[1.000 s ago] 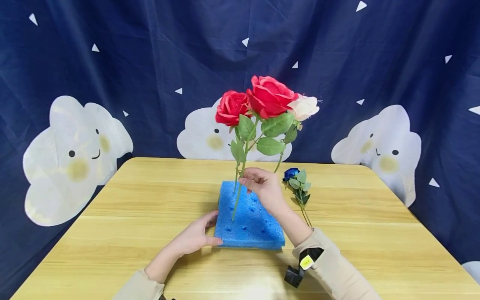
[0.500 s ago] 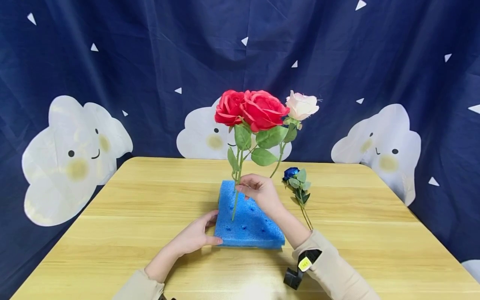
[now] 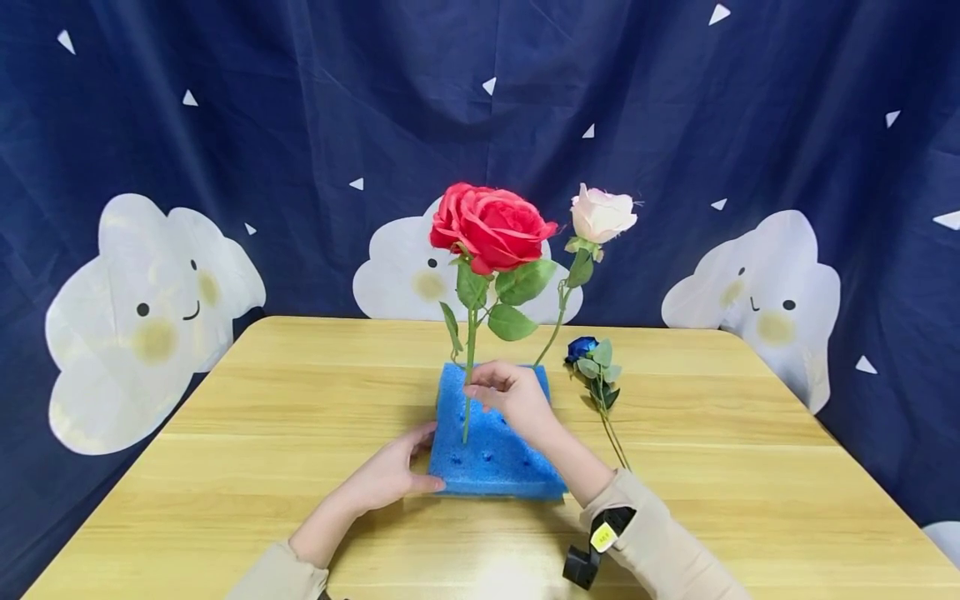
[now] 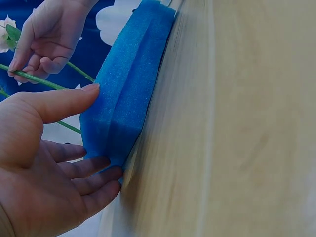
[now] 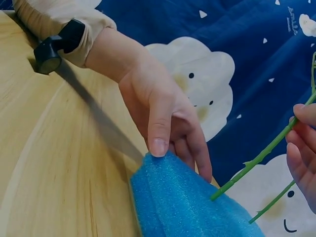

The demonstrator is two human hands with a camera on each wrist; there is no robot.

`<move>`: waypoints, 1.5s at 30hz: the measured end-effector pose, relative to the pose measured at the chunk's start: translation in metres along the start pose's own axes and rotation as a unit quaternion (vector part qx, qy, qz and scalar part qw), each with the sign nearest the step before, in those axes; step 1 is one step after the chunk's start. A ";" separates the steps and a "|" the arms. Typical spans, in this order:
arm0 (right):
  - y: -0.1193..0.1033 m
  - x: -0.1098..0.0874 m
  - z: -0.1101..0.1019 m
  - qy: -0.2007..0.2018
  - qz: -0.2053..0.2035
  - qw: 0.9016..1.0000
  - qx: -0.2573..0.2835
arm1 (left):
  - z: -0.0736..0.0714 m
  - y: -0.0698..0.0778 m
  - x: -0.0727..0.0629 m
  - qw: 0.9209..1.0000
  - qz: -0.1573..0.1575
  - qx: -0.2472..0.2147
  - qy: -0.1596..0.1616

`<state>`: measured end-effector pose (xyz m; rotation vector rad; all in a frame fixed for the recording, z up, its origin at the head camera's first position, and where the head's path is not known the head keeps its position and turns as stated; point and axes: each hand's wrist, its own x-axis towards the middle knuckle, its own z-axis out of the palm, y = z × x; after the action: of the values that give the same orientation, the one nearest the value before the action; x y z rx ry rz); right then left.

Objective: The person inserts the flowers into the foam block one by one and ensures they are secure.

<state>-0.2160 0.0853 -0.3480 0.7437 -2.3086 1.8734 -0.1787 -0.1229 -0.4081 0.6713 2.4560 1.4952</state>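
In the head view my right hand (image 3: 521, 404) pinches the green stem of a large red rose (image 3: 504, 232). The stem's lower end meets the top of a blue foam block (image 3: 498, 475) dotted with small holes. A second red rose (image 3: 447, 215) stands behind, mostly hidden by the first. A pale pink-white rose (image 3: 602, 215) rises from the block's back right. My left hand (image 3: 386, 475) touches the block's left side, thumb near the front corner. The left wrist view has its fairly straight fingers (image 4: 91, 185) against the foam (image 4: 123, 94).
A blue rose (image 3: 581, 348) with grey-green leaves lies on the wooden table (image 3: 300, 392), right of the block. Its stem's lower end runs behind the right forearm. A dark blue curtain (image 3: 420, 92) with clouds hangs behind the table.
My right hand has moved down and slightly left with the red rose, whose bloom now covers most of the other red rose and uncovers the pale one. My left hand has stayed put.
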 end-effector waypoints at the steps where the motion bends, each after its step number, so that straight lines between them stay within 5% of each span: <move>1: 0.000 0.000 0.000 -0.001 0.002 1.000 -0.001 | 0.000 0.000 0.000 1.000 -0.001 0.001 -0.001; 15: 0.000 0.000 -0.002 -0.008 0.027 0.999 -0.024 | -0.001 0.000 0.000 1.000 -0.003 0.000 -0.002; 32: 0.011 -0.004 -0.005 -0.020 0.015 0.998 0.062 | 0.000 -0.001 0.001 1.000 -0.003 -0.001 -0.003; 45: 0.014 -0.010 -0.027 0.012 0.043 0.993 0.110 | 0.000 0.000 -0.001 1.000 -0.015 0.019 0.007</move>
<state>-0.2197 0.1152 -0.3572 0.6470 -2.1765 2.1890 -0.1775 -0.1231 -0.4079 0.6288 2.4999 1.4510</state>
